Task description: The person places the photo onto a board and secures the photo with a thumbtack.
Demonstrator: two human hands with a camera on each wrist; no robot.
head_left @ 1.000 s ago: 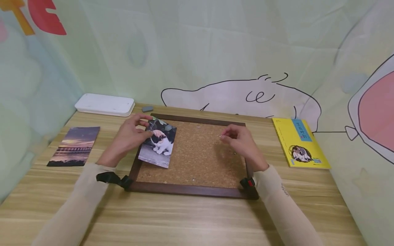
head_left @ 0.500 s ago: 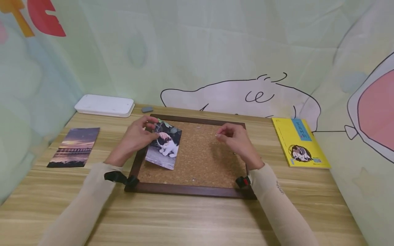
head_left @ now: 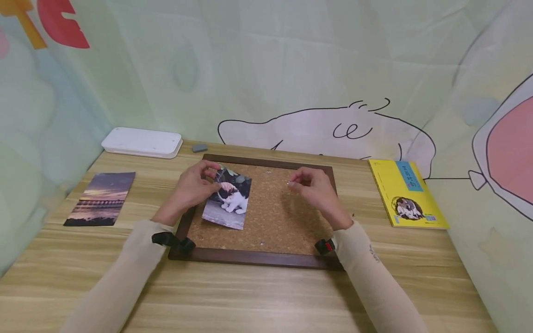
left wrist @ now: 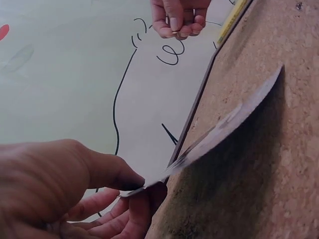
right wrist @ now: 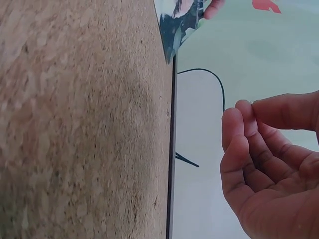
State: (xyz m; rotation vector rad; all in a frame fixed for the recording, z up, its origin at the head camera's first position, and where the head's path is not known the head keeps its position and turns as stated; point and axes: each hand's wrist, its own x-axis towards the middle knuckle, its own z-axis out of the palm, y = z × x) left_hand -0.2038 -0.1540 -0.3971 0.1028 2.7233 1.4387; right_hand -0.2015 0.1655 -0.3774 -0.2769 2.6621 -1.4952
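Note:
My left hand [head_left: 195, 187] pinches the left edge of a photo of a cat [head_left: 228, 199] between thumb and fingers. The photo hangs tilted over the left part of a cork board [head_left: 270, 217] with a dark brown frame; in the left wrist view the photo [left wrist: 224, 127] bows away from the cork. Above the board's right part, my right hand [head_left: 314, 192] holds a tiny shiny pushpin [head_left: 288, 183] between thumb and fingertips, mostly hidden by them. Small pushpins show on the cork near its top edge [head_left: 268, 171] and bottom edge [head_left: 262, 243].
A sunset photo [head_left: 102, 199] lies on the wooden table left of the board. Behind it stands a white case [head_left: 141, 142], with a small grey eraser-like block [head_left: 199, 148] beside it. A yellow book [head_left: 405, 194] lies at the right. A printed cloth wall [head_left: 266, 69] closes off the back.
My left hand has carried the cat photo rightward, farther over the cork. The right hand has shifted slightly left, still pinching the pushpin. The board and other things stay put.

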